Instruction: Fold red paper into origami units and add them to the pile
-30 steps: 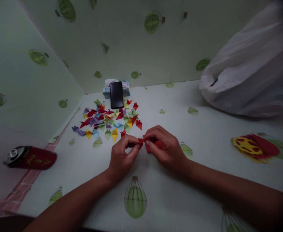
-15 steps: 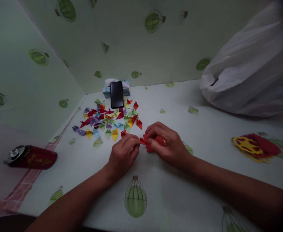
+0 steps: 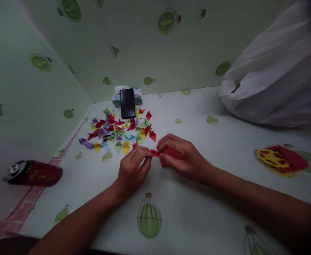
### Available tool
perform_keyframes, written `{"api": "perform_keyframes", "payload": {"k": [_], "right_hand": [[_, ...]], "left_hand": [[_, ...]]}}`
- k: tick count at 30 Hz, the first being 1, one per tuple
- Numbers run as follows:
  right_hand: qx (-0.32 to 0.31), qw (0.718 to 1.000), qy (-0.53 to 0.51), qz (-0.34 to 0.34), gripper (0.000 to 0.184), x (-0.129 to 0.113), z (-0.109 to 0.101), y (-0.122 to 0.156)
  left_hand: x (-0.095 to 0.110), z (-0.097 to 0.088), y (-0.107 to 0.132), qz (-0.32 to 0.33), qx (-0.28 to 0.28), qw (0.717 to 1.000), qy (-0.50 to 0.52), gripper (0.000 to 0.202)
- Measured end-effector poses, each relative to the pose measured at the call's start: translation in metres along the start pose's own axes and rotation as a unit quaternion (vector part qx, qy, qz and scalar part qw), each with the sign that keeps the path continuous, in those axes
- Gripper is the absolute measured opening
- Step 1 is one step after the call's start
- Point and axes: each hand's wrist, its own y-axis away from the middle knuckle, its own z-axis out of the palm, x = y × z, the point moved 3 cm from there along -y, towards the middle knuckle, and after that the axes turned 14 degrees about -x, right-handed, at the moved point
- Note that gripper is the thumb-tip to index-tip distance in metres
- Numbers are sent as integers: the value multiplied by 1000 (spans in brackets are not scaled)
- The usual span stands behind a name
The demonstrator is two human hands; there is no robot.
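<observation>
Green balloon print (image 3: 149, 219) marks the pale tabletop (image 3: 195, 209) at 6 o'clock, the clock being centred on the hands, with two bare forearms reaching in from 7 and 4 o'clock. At the centre, a pair of hands works on red paper (image 3: 164, 162), its slim, pointed end running to the left and its broader part lying beneath the right; whether it is one piece or two cannot be told. The left hand (image 3: 134, 166) pinches the slim end between thumb and fingers, while the right hand (image 3: 184, 157) is clamped on the paper just beside it, the two sets of fingertips nearly meeting. A red drink can (image 3: 34, 173) sits near 9 o'clock; yellow and red cut-outs (image 3: 273, 158) lie at 3. Beyond, folded paper pieces (image 3: 117, 131) in purple, red, yellow, green and blue crowd 10 to 11 o'clock. Behind them at 11, a dark-screened phone (image 3: 128, 103) leans against a tissue box (image 3: 138, 97). A bulky white bag (image 3: 275, 81) fills 2 o'clock, before a balloon-patterned wall (image 3: 134, 42).
</observation>
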Motion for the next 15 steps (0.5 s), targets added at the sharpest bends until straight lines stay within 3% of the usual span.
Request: {"api": "perform_keyframes", "payload": {"k": [7, 15], "right_hand": [[-27, 999, -15, 24, 12, 3, 0, 0], [-56, 983, -150, 90, 16, 8, -4, -4]], "left_hand": [[0, 1, 0, 4, -5, 1000, -10, 18], [-5, 2, 0, -31, -17, 994, 100, 14]]}}
